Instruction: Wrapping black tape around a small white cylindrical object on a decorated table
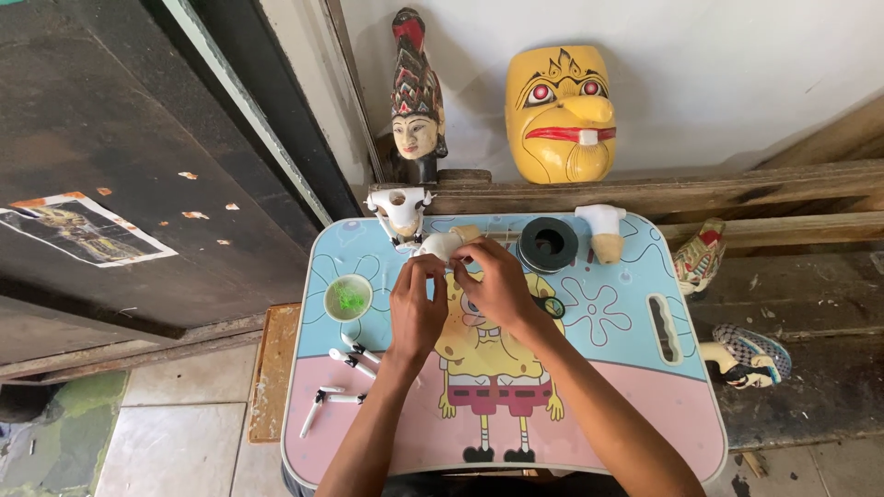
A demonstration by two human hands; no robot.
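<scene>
Both hands, left hand [416, 304] and right hand [497, 283], grip a pale carved piece [444, 244]; green-paint cup [348, 297] and black ring [548, 244] flank them.

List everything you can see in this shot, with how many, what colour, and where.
small table: one, blue and pink with a cartoon print, centre
cup: one, green paint inside, table's left
white jointed pieces: several, lower left of table
black ring: one, top of table
unpainted carvings: two or three, white, table's far edge
mask: one, yellow, against wall
puppet head: one, red headdress, beside mask
left hand, right hand: both on a pale carved piece
</scene>
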